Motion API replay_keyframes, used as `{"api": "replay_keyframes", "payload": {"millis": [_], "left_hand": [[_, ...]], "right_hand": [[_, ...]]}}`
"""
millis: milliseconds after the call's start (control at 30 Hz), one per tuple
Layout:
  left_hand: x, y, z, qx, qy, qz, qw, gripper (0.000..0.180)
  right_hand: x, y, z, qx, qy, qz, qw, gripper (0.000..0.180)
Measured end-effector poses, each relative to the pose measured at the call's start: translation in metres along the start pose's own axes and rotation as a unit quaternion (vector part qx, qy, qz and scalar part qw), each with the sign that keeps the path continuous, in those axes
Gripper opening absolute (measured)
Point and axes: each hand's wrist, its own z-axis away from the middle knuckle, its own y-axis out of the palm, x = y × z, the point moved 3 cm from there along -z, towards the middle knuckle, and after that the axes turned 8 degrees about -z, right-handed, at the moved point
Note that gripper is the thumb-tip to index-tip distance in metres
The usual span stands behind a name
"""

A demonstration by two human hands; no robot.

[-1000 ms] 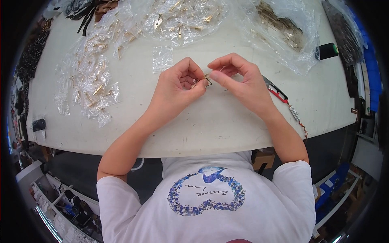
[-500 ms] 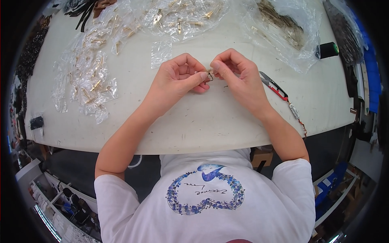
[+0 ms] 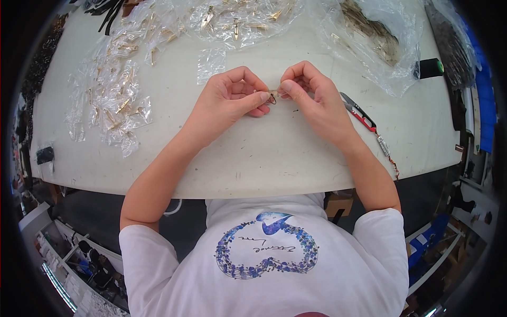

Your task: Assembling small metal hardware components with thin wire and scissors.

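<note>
Compared with one second ago, the thumb and index finger of the right hand (image 3: 312, 103) have come together at the right end of the small gold piece (image 3: 272, 95), though I cannot tell if they grip it, while the left hand (image 3: 228, 103) still has its fingers clamped on this piece. Over the pale surface (image 3: 253, 153), it is between red-and-black snips (image 3: 363, 117) at right and wrapped gold parts (image 3: 122, 100) at left; below the near edge, a cardboard box (image 3: 340, 204) stands.

- Bright, even light on the tabletop (image 3: 264, 158) — shadows faint
- Glints on the plastic bags (image 3: 132, 116)
- Corners black — edges bowed
- Held piece (image 3: 273, 95) slightly soft
</note>
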Motion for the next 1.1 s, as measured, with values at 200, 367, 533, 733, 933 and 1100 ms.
{"api": "replay_keyframes", "payload": {"millis": [200, 367, 533, 733, 933, 1100], "left_hand": [[0.003, -0.003, 0.000, 0.006, -0.007, -0.012, 1.000, 0.012], [0.000, -0.003, 0.000, 0.016, -0.025, -0.020, 0.999, 0.014], [0.000, -0.004, 0.000, 0.019, -0.015, -0.030, 0.999, 0.015], [-0.001, -0.004, 0.000, 0.025, -0.012, -0.019, 0.999, 0.015], [-0.001, -0.004, -0.001, 0.040, -0.012, 0.002, 0.999, 0.016], [0.000, -0.011, -0.002, 0.015, -0.017, 0.037, 0.999, 0.019]], "right_hand": [[0.000, 0.005, 0.000, -0.006, 0.006, -0.069, 0.998, 0.012], [0.008, 0.001, 0.001, -0.015, -0.043, -0.024, 0.999, 0.012], [0.002, -0.004, -0.005, -0.035, 0.049, -0.155, 0.986, 0.016], [0.004, -0.004, 0.002, 0.006, 0.096, -0.096, 0.991, 0.018], [0.000, 0.007, 0.003, 0.005, 0.029, -0.115, 0.993, 0.012], [-0.004, 0.012, 0.004, -0.030, -0.015, -0.127, 0.991, 0.012]]}}
